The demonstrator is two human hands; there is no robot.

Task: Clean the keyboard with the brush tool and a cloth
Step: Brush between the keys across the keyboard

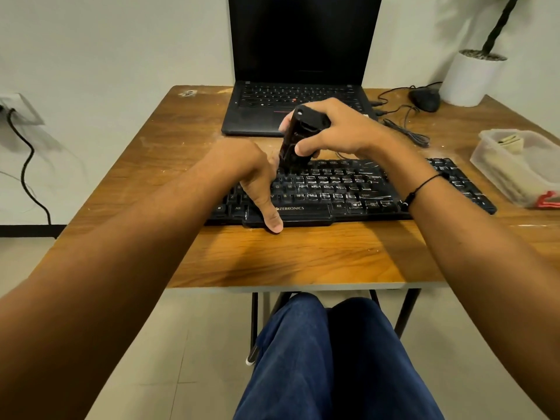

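Observation:
A black Zebronics keyboard [363, 192] lies across the wooden table [288, 256], its keys flecked with white dust. My right hand [336, 131] grips a black brush tool [295, 144] held nearly upright, its lower end down on the upper key rows left of centre. My left hand [254, 174] rests on the keyboard's left part, thumb stretched down over the front edge near the logo; its fingers are hidden behind the hand. A yellowish cloth [512, 142] lies in a plastic tub at the right.
An open black laptop [297, 95] stands behind the keyboard. A black mouse [424, 98] with cables and a white plant pot [471, 77] sit at the back right. The clear plastic tub [497, 165] stands at the right edge. My legs are under the table.

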